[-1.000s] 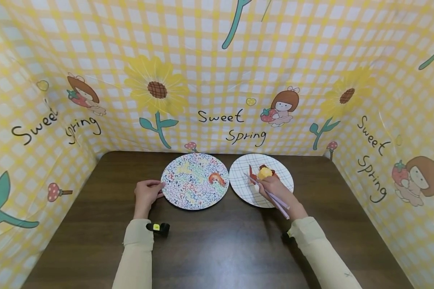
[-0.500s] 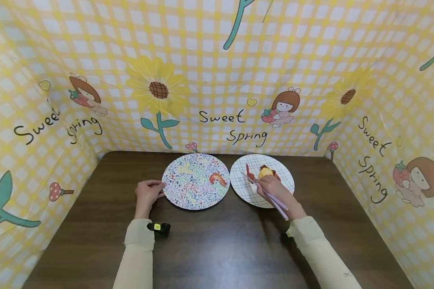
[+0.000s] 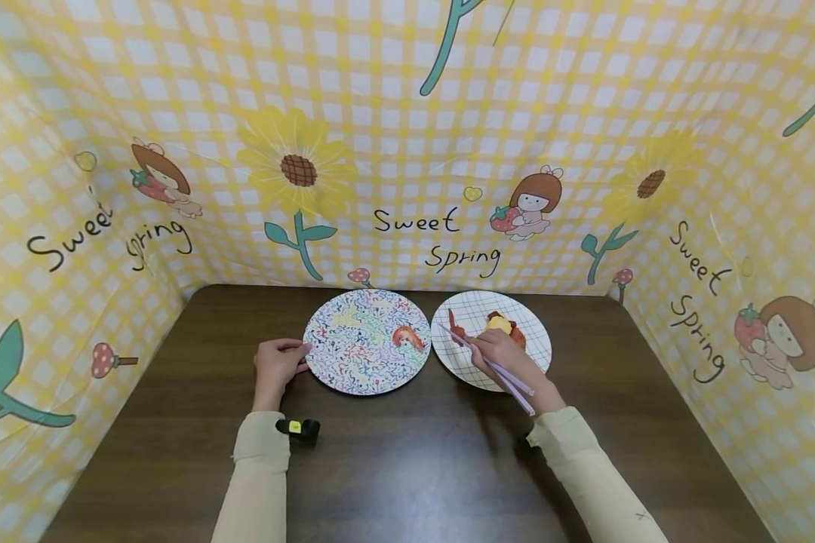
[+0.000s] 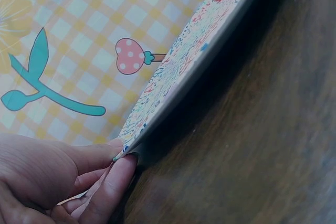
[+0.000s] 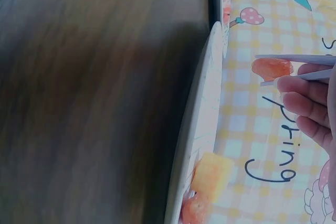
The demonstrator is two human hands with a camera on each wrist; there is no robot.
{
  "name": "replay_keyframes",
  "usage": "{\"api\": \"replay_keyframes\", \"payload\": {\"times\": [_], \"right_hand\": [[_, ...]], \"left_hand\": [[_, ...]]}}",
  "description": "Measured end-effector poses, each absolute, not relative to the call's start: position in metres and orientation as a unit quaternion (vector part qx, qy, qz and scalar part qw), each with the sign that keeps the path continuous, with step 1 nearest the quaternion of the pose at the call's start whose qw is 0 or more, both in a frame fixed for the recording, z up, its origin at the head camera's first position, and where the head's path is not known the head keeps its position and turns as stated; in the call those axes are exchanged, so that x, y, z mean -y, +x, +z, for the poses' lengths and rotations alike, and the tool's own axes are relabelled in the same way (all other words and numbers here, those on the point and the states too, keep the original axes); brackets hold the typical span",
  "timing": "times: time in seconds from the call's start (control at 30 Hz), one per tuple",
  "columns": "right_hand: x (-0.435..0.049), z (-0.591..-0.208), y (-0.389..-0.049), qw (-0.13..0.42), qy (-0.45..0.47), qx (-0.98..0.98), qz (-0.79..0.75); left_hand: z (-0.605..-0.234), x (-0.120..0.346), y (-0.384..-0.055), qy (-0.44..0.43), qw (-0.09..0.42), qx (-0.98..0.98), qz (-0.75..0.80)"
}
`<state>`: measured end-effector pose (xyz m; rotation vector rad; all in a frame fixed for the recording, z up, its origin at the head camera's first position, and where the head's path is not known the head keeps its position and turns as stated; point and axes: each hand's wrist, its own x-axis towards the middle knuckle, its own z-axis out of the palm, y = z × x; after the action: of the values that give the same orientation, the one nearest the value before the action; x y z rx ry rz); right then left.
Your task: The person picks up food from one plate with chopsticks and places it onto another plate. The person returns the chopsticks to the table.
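Note:
My left hand (image 3: pixel 276 366) pinches the left edge of a round plate (image 3: pixel 360 362) covered in multicoloured squiggles, thumb above and fingers beneath in the left wrist view. A curved orange shrimp (image 3: pixel 407 337) lies at that plate's right side. My right hand (image 3: pixel 504 356) grips a pair of lilac chopsticks (image 3: pixel 518 394) over the left part of a white plate with a blue grid (image 3: pixel 475 303). A red-orange piece of food (image 5: pixel 271 69) is held between the chopsticks, raised off the plate in the right wrist view. A yellow block (image 5: pixel 212 176) and other reddish food (image 5: pixel 195 209) stay on the grid plate.
Both plates stand side by side at the back of a dark brown table (image 3: pixel 394 467). Behind and at both sides hangs a yellow checked cloth (image 3: pixel 407 151) with printed flowers and lettering. A black strap device (image 3: pixel 302 431) sits at my left wrist.
My right hand has moved left across the grid plate, carrying the red-orange piece in the chopsticks toward the squiggle plate. My left hand stays at its plate's edge.

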<state>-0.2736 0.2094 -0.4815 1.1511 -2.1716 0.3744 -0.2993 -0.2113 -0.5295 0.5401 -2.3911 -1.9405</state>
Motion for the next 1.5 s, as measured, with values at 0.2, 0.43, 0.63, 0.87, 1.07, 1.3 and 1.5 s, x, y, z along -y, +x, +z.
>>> {"api": "replay_keyframes", "payload": {"times": [0.2, 0.43, 0.63, 0.87, 1.07, 1.3, 1.5], "right_hand": [[-0.199, -0.477, -0.269, 0.312, 0.427, 0.835, 0.152], [-0.186, -0.475, -0.265, 0.277, 0.415, 0.852, 0.155], [-0.177, -0.477, -0.266, 0.262, 0.433, 0.842, 0.186], [-0.165, -0.481, -0.264, 0.243, 0.433, 0.846, 0.195], [-0.153, -0.484, -0.265, 0.239, 0.446, 0.835, 0.216], [-0.138, -0.489, -0.264, 0.217, 0.466, 0.82, 0.254], [-0.129, -0.49, -0.262, 0.189, 0.46, 0.821, 0.279]], "left_hand": [[-0.529, 0.211, -0.3, 0.173, 0.009, 0.766, -0.618], [-0.53, 0.212, -0.3, 0.176, 0.009, 0.766, -0.618], [-0.529, 0.213, -0.301, 0.174, 0.011, 0.763, -0.623], [-0.531, 0.213, -0.3, 0.165, 0.013, 0.761, -0.628], [-0.53, 0.214, -0.298, 0.168, 0.018, 0.766, -0.62], [-0.529, 0.212, -0.298, 0.171, 0.013, 0.766, -0.619], [-0.528, 0.211, -0.297, 0.171, 0.011, 0.771, -0.613]]}}
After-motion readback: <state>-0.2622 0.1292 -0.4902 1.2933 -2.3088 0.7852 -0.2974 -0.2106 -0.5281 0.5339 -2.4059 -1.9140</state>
